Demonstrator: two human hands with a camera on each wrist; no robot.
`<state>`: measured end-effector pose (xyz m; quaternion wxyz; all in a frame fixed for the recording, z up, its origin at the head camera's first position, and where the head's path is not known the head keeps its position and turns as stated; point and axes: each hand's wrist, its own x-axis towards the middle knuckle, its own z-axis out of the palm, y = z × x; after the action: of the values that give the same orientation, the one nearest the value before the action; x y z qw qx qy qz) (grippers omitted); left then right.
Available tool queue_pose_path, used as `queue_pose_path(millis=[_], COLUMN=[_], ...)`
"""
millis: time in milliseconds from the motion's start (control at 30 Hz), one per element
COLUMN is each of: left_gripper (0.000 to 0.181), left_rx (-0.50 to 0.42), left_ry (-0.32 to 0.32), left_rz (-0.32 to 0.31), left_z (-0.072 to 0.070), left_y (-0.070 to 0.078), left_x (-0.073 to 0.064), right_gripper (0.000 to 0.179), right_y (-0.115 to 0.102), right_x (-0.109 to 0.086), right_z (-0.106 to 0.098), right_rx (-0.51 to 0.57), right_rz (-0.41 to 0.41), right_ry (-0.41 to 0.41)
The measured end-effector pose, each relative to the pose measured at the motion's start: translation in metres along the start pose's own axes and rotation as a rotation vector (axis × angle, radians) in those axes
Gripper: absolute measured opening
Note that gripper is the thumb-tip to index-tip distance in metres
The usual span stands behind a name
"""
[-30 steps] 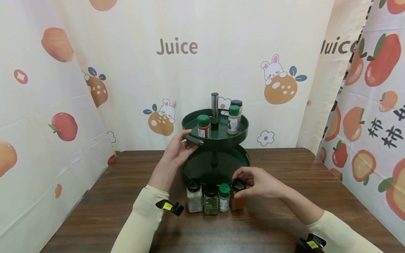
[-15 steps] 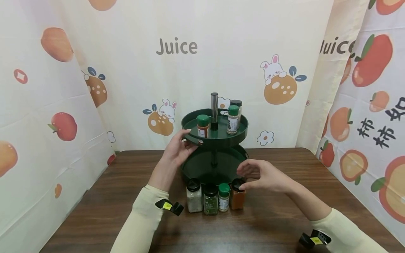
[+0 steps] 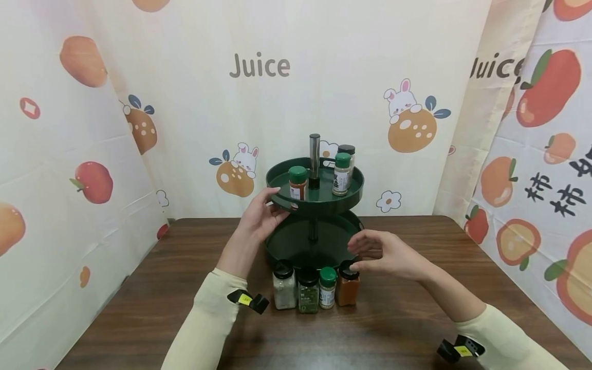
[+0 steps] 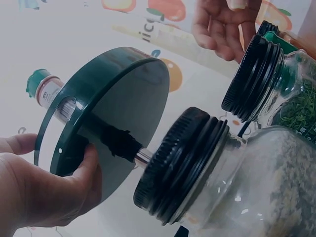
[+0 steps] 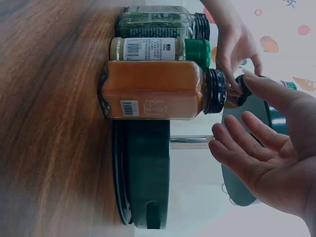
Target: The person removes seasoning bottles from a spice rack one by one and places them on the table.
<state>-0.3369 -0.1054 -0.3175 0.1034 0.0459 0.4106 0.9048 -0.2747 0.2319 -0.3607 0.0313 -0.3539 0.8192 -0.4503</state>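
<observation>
A green two-tier spice rack (image 3: 330, 206) stands at the table's middle. My left hand (image 3: 259, 221) pinches the upper tray's rim at its front left, thumb and fingers either side of it in the left wrist view. My right hand (image 3: 390, 255), fingers loosely bent and holding nothing, hovers by the black lid of an orange spice jar (image 3: 348, 293). Left of that jar, in a row before the rack, stand a small green-capped jar (image 3: 327, 296), a jar of green herbs (image 3: 308, 299) and a jar of pale seasoning (image 3: 284, 294), the last two black-lidded.
The upper tray bears a green-capped red spice jar (image 3: 297, 189) at left, plus a green-capped jar (image 3: 341, 177) and a black-capped jar (image 3: 347, 150) at right. The lower tray (image 3: 287, 244) lies behind the row. Printed curtains (image 3: 185, 103) hang around the wooden table (image 3: 194, 303).
My right hand has come off the orange jar's lid, moving slightly up and right with its fingers loosened. The left hand stays on the rim; the jars stand where they were.
</observation>
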Motion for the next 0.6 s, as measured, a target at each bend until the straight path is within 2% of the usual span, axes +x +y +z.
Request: queue_pose_path(millis=[400,600], left_gripper=[0.071,0.069], left_rx=[-0.017,-0.018], left_ry=[-0.006,-0.003], left_rz=[-0.015,-0.010], left_z=[-0.001,0.001], left_y=[-0.002,0.000], left_x=[0.000,0.000], right_gripper=[0.042,0.042], right_y=[-0.012,-0.026], right_x=[-0.001,0.008], right_z=[-0.009,-0.023], right_rx=[-0.033,-0.054], right_rz=[0.030,-0.036], right_ry=[0.077,0.097])
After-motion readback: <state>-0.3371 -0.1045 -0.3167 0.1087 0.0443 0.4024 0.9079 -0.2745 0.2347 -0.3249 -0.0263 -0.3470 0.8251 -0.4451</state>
